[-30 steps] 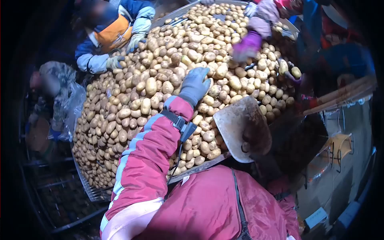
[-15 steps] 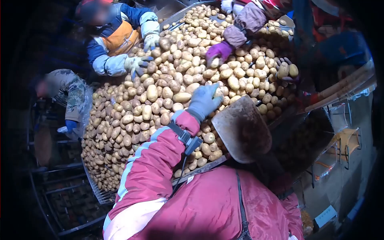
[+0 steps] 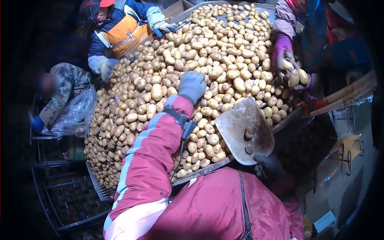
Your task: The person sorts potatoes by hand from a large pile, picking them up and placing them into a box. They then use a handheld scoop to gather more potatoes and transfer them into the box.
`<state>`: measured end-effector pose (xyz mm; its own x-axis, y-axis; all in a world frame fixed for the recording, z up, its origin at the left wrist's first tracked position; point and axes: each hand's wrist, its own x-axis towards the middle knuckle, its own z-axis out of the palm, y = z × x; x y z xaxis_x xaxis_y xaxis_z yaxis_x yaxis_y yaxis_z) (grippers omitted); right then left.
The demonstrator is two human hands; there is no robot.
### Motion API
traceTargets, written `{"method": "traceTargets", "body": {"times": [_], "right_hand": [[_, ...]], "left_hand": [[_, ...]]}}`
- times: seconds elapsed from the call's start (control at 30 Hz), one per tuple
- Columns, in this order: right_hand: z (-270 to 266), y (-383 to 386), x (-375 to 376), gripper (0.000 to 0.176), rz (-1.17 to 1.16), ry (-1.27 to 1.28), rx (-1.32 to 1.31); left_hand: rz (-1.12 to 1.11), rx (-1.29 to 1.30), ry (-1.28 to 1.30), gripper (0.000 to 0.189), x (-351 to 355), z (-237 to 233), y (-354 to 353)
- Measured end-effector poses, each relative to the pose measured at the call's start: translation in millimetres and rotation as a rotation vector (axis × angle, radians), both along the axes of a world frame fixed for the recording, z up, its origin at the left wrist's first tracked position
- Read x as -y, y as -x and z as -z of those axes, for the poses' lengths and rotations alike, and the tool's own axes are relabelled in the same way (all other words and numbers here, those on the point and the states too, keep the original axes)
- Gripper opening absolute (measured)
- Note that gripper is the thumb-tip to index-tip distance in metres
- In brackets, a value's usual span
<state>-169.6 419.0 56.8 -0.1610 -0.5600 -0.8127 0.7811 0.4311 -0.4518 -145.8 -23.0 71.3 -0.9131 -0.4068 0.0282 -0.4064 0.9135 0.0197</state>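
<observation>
My left hand (image 3: 193, 86), in a grey-blue glove, lies on the heap of potatoes (image 3: 157, 92) with its fingers curled down. Whatever is under those fingers is hidden. My right hand (image 3: 271, 166), in a dark glove, is in shadow at the lower right edge of a worn metal scoop (image 3: 236, 126). Its fingers are too dark to read. Two potatoes (image 3: 249, 134) are on the scoop's blade, which rests at the near edge of the heap.
Across the heap, a co-worker's light-blue sleeves and gloves (image 3: 106, 69) reach in. At the right, another person's purple glove (image 3: 283, 52) is by several potatoes. A person in camouflage (image 3: 68, 86) sits left, beside clear plastic (image 3: 78, 114). A metal rim (image 3: 200, 171) borders the heap.
My left hand has moved left and slightly up over the heap. My right hand has come into view by the scoop, where two potatoes now show. The purple glove has moved right.
</observation>
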Motion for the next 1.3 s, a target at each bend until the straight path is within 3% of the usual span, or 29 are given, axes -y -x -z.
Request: {"method": "traceTargets", "body": {"times": [0.17, 0.33, 0.4, 0.57, 0.67, 0.77, 1.0, 1.2, 1.3], "right_hand": [[6, -3, -2, 0.017, -0.111, 0.011, -0.151], [1, -7, 4, 0.012, 0.113, -0.038, 0.051], [2, -8, 2, 0.011, 0.155, -0.004, 0.112], [10, -14, -6, 0.012, 0.227, 0.045, 0.184], [12, -11, -8, 0.013, 0.245, 0.047, 0.176], [15, -12, -9, 0.016, 0.223, 0.036, 0.199], [4, -9, 4, 0.030, 0.264, 0.129, 0.129], [7, -4, 10, 0.024, 0.198, 0.071, 0.066], [9, -4, 11, 0.017, 0.130, 0.000, 0.073]], "left_hand": [[-0.171, 0.333, 0.098, 0.027, 3, 41, 41], [-0.138, 0.399, 0.090, 0.032, 8, 46, 50], [-0.070, 0.371, 0.212, 0.032, 9, 54, 46], [-0.075, 0.393, 0.221, 0.028, 4, 49, 46], [-0.135, 0.424, 0.162, 0.035, 9, 52, 56], [-0.164, 0.509, 0.129, 0.035, -2, 27, 59], [-0.115, 0.599, 0.133, 0.031, -13, 13, 53], [-0.089, 0.407, -0.015, 0.035, -3, 20, 38], [0.023, 0.315, 0.094, 0.041, 11, 31, 29]]}}
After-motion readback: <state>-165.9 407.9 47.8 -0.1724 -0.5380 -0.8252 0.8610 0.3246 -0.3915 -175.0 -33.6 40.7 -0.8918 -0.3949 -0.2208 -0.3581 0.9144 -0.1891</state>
